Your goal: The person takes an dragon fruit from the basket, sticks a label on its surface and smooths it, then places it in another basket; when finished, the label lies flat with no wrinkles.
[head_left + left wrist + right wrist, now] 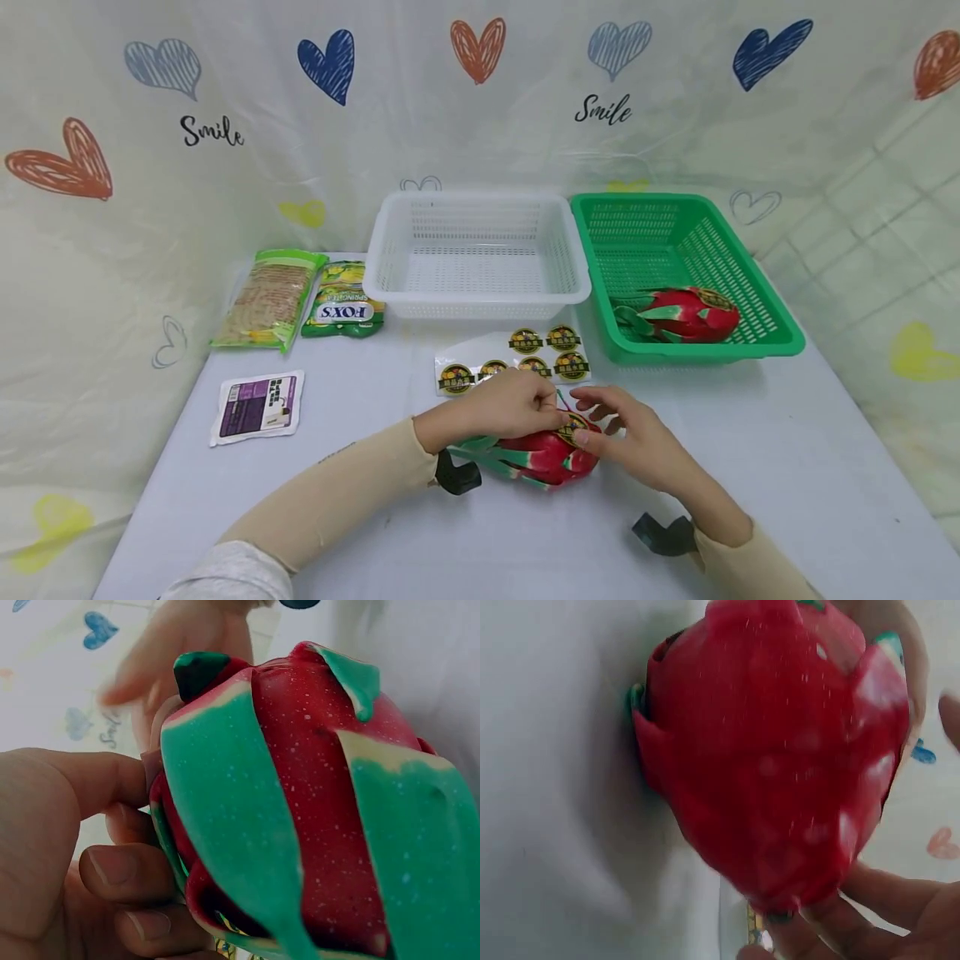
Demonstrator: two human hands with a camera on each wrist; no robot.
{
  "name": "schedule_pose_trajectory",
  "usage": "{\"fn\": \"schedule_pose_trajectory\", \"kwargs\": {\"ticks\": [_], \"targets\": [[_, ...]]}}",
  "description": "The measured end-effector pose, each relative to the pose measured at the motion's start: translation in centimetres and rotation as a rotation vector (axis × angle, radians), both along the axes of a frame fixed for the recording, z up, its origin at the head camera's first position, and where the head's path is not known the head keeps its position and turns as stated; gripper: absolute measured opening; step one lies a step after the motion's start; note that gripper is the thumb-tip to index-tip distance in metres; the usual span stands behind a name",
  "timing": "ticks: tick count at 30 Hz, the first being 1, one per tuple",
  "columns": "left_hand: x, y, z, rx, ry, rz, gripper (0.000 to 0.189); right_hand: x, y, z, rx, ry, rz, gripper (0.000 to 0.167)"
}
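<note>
A red dragon fruit with green scales (pixel 540 462) lies on the table, a round black-and-gold sticker (pixel 576 427) on its upper side. My left hand (pixel 506 406) is at the fruit's far side, fingers curled, the thumb touching near the sticker. In the left wrist view its curled fingers (pixel 124 866) meet the fruit's edge. From the other side my right hand (pixel 637 437) touches the fruit, its thumb by the sticker and its other fingers loosely bent. The fruit's tip meets several right fingers (pixel 870 907) in the right wrist view.
A sticker sheet (pixel 468 346) lies just behind the fruit. Farther back stand a white basket (pixel 480 297) and a green basket (pixel 697 354) holding another dragon fruit (pixel 686 315). At left lie a brown-filled bag (pixel 268 300), a green FOX'S bag (pixel 345 298) and a purple-labelled packet (pixel 257 407).
</note>
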State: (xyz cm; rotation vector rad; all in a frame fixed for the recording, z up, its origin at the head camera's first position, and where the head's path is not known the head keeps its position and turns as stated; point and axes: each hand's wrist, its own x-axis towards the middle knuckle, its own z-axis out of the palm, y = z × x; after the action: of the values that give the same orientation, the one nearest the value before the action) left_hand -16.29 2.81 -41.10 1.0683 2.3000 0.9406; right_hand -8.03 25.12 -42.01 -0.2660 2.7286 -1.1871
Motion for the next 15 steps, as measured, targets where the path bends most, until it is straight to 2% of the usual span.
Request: {"fn": "schedule_pose_trajectory", "kwargs": {"ticks": [3, 6, 11, 15], "targets": [[0.0, -0.1, 0.0, 0.012, -0.005, -0.001, 0.042, 0.4, -0.8, 0.1, 0.061, -0.008, 0.027, 0.079], [0.0, -0.2, 0.0, 0.023, -0.017, -0.005, 0.042, 0.6, -1.8, 0.0, 0.096, -0.022, 0.009, 0.095], [0.1, -0.3, 0.1, 0.038, -0.06, 0.002, 0.043, 0.9, -2.8, -0.3, 0.16, 0.009, -0.014, 0.106], [0.2, -0.3, 0.1, 0.038, -0.072, 0.007, 0.043, 1.0, -3.1, -0.8, 0.162, 0.046, -0.025, 0.107]]}}
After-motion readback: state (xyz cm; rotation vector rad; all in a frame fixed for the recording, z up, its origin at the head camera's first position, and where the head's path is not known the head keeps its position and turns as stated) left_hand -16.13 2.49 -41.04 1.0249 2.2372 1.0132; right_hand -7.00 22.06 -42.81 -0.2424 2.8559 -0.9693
